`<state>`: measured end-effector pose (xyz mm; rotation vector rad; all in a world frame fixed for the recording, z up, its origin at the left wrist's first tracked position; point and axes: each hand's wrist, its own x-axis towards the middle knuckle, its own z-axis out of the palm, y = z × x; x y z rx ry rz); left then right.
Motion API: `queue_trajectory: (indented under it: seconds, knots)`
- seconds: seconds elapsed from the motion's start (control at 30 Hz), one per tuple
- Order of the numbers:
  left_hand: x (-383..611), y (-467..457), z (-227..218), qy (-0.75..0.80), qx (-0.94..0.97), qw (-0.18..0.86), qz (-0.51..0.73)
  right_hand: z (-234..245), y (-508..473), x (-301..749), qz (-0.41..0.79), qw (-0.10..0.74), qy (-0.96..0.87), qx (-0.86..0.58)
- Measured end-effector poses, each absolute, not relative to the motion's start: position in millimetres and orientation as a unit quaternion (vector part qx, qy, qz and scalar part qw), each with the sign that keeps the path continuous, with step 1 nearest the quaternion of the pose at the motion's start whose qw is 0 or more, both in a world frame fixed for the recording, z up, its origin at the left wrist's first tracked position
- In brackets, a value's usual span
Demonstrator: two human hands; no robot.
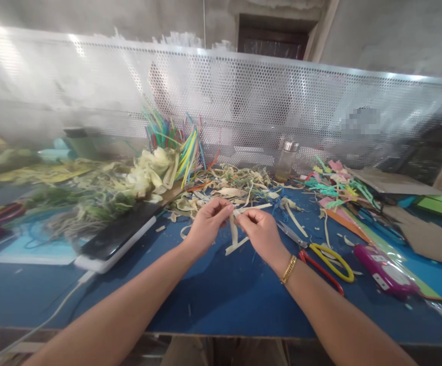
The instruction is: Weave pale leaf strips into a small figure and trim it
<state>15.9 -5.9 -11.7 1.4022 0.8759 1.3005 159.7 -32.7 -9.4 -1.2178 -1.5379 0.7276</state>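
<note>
My left hand (208, 223) and my right hand (259, 231) meet above the blue table (221, 300), both pinched on a pale cream strip (234, 237) that hangs and curls between them. The fingertips of the two hands nearly touch. A gold bracelet (288, 269) circles my right wrist. Just behind the hands lies a heap of similar pale strips (228, 190).
Scissors with red and yellow handles (320, 256) lie right of my right hand. A phone on a white power bank (116, 236) sits to the left. A purple box cutter (384, 272), coloured paper scraps (339, 190), a glass bottle (286, 160) and a perforated metal screen (244, 101) stand around.
</note>
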Motion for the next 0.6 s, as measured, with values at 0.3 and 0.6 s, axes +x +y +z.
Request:
queue_trajectory:
  seconds: [0.3, 0.6]
  knots:
    - [13.1, -5.4, -12.0, 0.357, 0.654, 0.415, 0.522, -15.9, -27.0, 161.2, 0.371, 0.509, -0.594, -0.501]
    - [9.5, -1.7, -12.4, 0.372, 0.716, 0.307, 0.505, -7.2, -31.9, 160.9, 0.316, 0.506, -0.622, -0.507]
